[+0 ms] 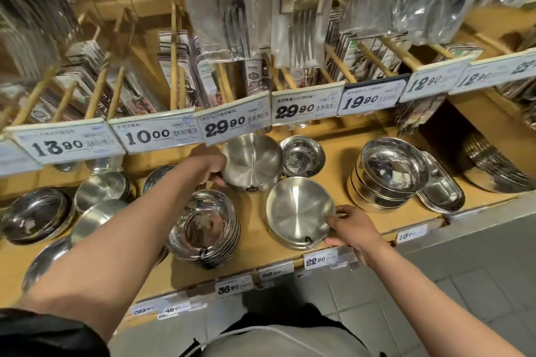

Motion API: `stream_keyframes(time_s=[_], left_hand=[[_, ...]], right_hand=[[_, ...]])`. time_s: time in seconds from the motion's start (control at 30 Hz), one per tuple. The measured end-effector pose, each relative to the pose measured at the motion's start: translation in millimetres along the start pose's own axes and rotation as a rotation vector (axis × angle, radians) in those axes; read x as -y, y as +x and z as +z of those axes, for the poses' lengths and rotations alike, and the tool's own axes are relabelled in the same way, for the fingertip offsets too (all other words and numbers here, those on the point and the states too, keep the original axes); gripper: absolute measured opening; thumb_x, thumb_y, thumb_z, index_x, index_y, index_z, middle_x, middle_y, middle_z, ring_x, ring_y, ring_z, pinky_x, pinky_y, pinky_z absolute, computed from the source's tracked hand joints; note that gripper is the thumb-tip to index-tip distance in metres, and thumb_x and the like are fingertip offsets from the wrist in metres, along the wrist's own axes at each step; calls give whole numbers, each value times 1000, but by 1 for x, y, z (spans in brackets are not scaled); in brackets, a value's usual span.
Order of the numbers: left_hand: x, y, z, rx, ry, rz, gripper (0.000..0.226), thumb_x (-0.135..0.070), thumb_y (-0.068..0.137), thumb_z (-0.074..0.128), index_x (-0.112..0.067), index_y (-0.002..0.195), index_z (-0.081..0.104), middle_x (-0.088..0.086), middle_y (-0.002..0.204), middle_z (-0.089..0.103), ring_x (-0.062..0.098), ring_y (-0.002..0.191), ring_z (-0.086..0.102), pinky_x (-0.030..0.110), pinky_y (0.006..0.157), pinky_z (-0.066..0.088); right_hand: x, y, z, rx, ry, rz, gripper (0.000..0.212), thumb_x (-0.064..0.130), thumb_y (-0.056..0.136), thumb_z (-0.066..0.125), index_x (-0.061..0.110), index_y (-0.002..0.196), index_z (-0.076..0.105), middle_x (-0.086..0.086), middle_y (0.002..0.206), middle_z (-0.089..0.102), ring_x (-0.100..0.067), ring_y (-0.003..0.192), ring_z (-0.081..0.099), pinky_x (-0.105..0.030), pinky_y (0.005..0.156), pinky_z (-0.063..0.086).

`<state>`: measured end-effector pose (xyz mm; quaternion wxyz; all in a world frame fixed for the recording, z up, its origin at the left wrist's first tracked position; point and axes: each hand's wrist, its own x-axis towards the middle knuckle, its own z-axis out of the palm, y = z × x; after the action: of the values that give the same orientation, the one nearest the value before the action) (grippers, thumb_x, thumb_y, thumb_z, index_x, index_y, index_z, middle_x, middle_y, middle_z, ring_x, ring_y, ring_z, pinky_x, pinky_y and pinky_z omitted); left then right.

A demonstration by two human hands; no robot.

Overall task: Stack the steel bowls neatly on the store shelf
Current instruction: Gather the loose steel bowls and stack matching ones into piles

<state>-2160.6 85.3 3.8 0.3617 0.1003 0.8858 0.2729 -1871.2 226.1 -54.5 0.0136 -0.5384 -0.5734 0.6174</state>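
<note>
My left hand grips the left rim of a brushed steel bowl at the back middle of the wooden shelf, just under the price tags. In front of it stands a short stack of matching brushed steel bowls. My right hand pinches the right rim of that stack's top bowl, thumb on the near side. A taller stack of shiny bowls stands to the left of it, beside my left forearm.
A small shiny bowl sits at the back. Stacked bowls with trays stand to the right, more bowls on the left. Price tags and hanging packed cutlery overhang the shelf. Grey floor tiles lie below.
</note>
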Motion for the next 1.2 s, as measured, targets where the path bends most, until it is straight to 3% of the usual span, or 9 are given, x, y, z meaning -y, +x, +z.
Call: stream_keyframes(time_s=[0.1,0.2,0.33,0.43,0.57,0.67,0.73,0.87,1.2], left_hand=[[-7,-24,0,34,10,-1,25,7,101,44,12,125,51,22,84,62,23,51,61,28,49,53],[-14,-53,5,12,-8,14,25,14,97,46,16,120,55,29,87,66,20,37,62,26,35,52],[-23,-89,22,-15,-71,76,29,19,91,52,13,118,61,29,94,68,22,46,67,25,38,54],[-26,-106,43,-23,-109,86,29,18,92,51,1,114,61,20,91,66,21,52,70,27,40,56],[-18,-116,82,-79,-126,44,24,15,90,52,5,109,63,26,96,67,30,57,70,33,45,60],[-8,-116,104,-152,-167,3,21,11,90,50,7,103,66,26,93,70,35,64,74,42,63,64],[-2,-117,113,-210,-193,4,21,8,91,48,7,100,67,26,93,71,38,73,76,49,74,64],[7,-118,123,-301,-233,38,18,5,90,52,7,93,70,23,90,71,36,70,75,51,68,64],[14,-116,131,-377,-235,76,16,-6,91,55,-7,91,71,17,95,71,36,86,72,49,70,64]], right_hand=[[5,-4,-5,16,-27,-8,11,13,93,69,15,102,62,-7,97,67,-26,72,77,-28,52,61],[11,-7,-15,6,-117,-76,12,24,96,65,17,86,66,-3,85,70,-20,62,75,-35,56,63],[21,-7,-28,-74,-308,-266,32,41,93,55,17,77,69,-3,77,70,-27,79,68,-55,80,60],[31,-7,-34,-20,-178,-338,40,58,84,48,25,82,70,-2,92,72,-28,94,68,-53,88,58],[38,-2,-34,171,-93,-350,44,74,71,56,40,92,74,7,104,75,-16,95,71,-37,77,59],[34,2,-34,148,-204,-404,68,71,64,62,25,113,73,2,100,76,-20,95,71,-47,90,59],[33,5,-34,138,-246,-442,54,54,73,68,19,114,72,4,80,76,-18,81,73,-51,89,59],[32,16,-27,88,-368,-503,31,23,86,68,13,116,70,1,69,72,-21,71,74,-47,85,60],[26,23,-24,25,-462,-584,13,21,84,66,15,93,73,0,66,67,-25,73,66,-31,64,48]])
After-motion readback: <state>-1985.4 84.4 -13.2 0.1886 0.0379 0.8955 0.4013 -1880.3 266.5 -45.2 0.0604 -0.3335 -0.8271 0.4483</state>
